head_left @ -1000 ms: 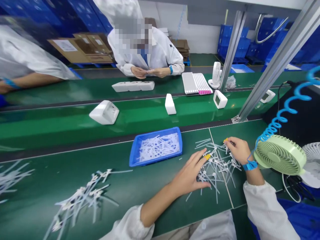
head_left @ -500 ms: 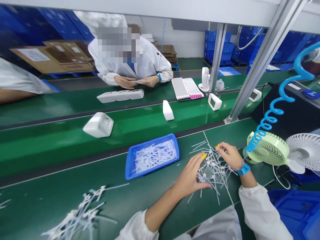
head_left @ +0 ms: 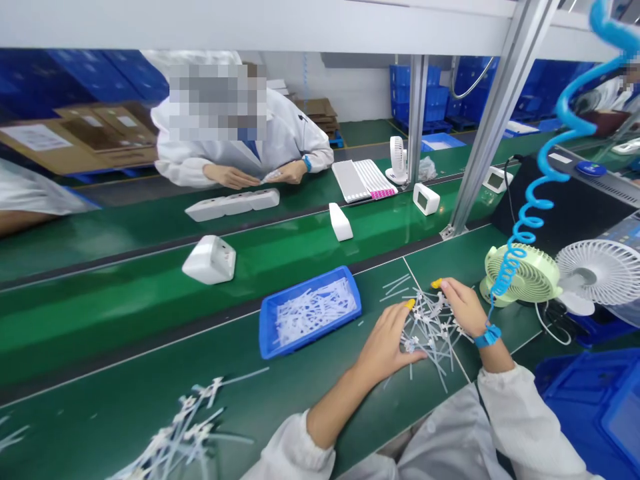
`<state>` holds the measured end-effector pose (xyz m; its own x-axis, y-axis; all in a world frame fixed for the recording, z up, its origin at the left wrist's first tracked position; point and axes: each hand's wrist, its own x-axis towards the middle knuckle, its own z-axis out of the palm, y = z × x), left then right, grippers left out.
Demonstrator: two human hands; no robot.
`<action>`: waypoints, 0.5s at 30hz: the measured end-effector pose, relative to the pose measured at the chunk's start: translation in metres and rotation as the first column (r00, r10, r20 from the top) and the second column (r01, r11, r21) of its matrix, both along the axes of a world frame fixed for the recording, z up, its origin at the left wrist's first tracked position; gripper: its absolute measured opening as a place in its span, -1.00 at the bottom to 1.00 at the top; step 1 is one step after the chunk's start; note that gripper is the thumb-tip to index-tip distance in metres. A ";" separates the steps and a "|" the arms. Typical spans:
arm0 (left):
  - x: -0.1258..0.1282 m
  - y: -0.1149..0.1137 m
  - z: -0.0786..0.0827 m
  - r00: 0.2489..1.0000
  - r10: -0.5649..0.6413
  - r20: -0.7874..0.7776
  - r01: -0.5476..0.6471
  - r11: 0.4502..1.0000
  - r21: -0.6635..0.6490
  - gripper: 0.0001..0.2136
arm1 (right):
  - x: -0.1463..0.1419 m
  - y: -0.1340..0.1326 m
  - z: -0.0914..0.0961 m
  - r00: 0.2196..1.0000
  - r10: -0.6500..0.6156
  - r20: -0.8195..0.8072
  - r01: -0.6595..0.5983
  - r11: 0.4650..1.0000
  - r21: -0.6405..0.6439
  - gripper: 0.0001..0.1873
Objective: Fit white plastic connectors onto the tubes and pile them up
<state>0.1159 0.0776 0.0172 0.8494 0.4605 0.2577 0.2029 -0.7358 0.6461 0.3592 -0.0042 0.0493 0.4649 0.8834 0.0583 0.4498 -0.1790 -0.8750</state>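
Note:
A loose pile of thin translucent strips with small white connector pieces [head_left: 430,327] lies on the green worktop between my hands. My left hand [head_left: 383,340] curves around the pile's left side, open, its thumb well apart from the fingers and touching the near edge. A yellow cover sits on one of its fingertips. At the pile's upper right, my right hand [head_left: 463,308] has its thumb and yellow-tipped finger pressed together; what lies between them is too small to make out. A blue tray [head_left: 265,327] of short translucent strips [head_left: 315,310] stands left of my hands.
More connector pieces with strips [head_left: 185,427] lie at front left. White device housings [head_left: 210,260] sit on the green conveyor [head_left: 280,250]. Across it, a co-worker [head_left: 240,147] handles a small part. A green fan [head_left: 523,273], a coiled blue cord [head_left: 530,220] and a blue bin [head_left: 590,407] are right.
The camera view has shifted slightly. My right hand's pinched fingertips have moved slightly away from the left hand's fingertips. My left hand stays curved beside the pile. The nearest housings have shifted right along the conveyor.

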 end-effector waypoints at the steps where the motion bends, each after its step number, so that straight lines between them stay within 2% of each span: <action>1: -0.001 0.000 0.000 1.000 0.003 -0.001 -0.003 1.000 -0.004 0.10 | 0.004 -0.003 0.003 0.999 -0.029 0.020 0.029 1.000 0.013 -0.45; 6: -0.006 -0.003 0.002 0.999 0.037 -0.022 -0.038 0.998 -0.042 0.13 | 0.017 -0.024 0.009 0.992 -0.078 0.098 0.071 0.995 0.077 -0.46; 11: -0.020 -0.001 0.004 1.000 -0.020 -0.024 0.017 0.993 -0.120 0.41 | 0.018 -0.033 -0.017 0.990 -0.097 0.100 0.088 0.991 0.099 -0.41; 15: -0.037 0.006 0.003 0.999 -0.010 -0.041 0.002 0.985 -0.174 0.40 | 0.019 -0.034 -0.035 0.993 -0.090 0.072 0.082 0.991 0.107 -0.37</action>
